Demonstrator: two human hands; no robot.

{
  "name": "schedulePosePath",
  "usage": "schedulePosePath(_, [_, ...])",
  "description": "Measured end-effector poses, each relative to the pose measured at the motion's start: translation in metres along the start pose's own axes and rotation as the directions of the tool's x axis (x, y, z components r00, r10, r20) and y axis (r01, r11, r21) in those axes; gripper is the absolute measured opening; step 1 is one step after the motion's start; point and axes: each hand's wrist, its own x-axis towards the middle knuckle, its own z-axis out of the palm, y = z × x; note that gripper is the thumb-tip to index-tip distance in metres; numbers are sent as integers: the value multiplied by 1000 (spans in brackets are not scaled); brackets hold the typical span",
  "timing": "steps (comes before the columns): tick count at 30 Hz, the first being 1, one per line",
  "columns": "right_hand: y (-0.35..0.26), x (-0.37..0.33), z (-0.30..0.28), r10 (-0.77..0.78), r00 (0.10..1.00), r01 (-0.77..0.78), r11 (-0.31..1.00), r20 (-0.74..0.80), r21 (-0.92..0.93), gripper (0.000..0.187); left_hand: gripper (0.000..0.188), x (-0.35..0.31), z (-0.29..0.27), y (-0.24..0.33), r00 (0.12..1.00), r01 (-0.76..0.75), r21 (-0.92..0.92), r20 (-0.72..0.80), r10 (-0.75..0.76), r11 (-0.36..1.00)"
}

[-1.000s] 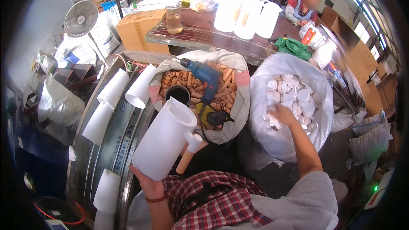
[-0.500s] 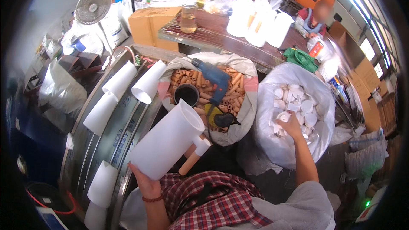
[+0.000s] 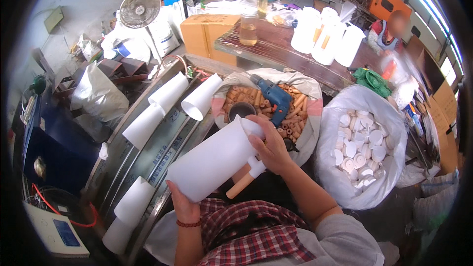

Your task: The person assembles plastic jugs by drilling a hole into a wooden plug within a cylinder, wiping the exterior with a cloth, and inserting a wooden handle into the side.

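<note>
A tall white plastic pitcher (image 3: pixel 209 160) with a tan grip on its handle (image 3: pixel 240 185) lies tilted in front of me, its mouth up and to the right. My left hand (image 3: pixel 185 205) is closed around its base. At its mouth, my right hand (image 3: pixel 271 145) has its fingers curled over a white round lid (image 3: pixel 251 126), mostly hidden by the hand. To the right, a clear plastic bag (image 3: pixel 327 167) holds many white lids (image 3: pixel 362 143). Beyond the pitcher, a sack (image 3: pixel 315 86) of tan tubular grips (image 3: pixel 298 125) bears a blue power drill (image 3: pixel 276 96) and a dark cup (image 3: pixel 241 112).
On the left, several white pitcher bodies (image 3: pixel 143 125) lie on a metal-railed trough (image 3: pixel 170 155). A dark red table (image 3: pixel 276 51) carries finished white pitchers (image 3: pixel 327 44) and a jar of yellowish liquid (image 3: pixel 249 29). Another person (image 3: pixel 382 37) sits at the far right; a fan (image 3: pixel 140 9) stands back left.
My right hand has come from the bag of lids, leftward, to the pitcher's mouth. The left hand still holds the pitcher's base. The whole view has shifted somewhat.
</note>
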Motion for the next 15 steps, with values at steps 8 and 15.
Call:
schedulePosePath(8, [11, 5, -11, -171, 958, 84, 934, 231, 347, 38, 63, 3, -25, 4, 998, 61, -107, 24, -59, 992])
schedulePosePath(15, [0, 28, -50, -222, 824, 217, 973, 522, 72, 35, 61, 5, -27, 12, 995, 80, -95, 69, -74, 992])
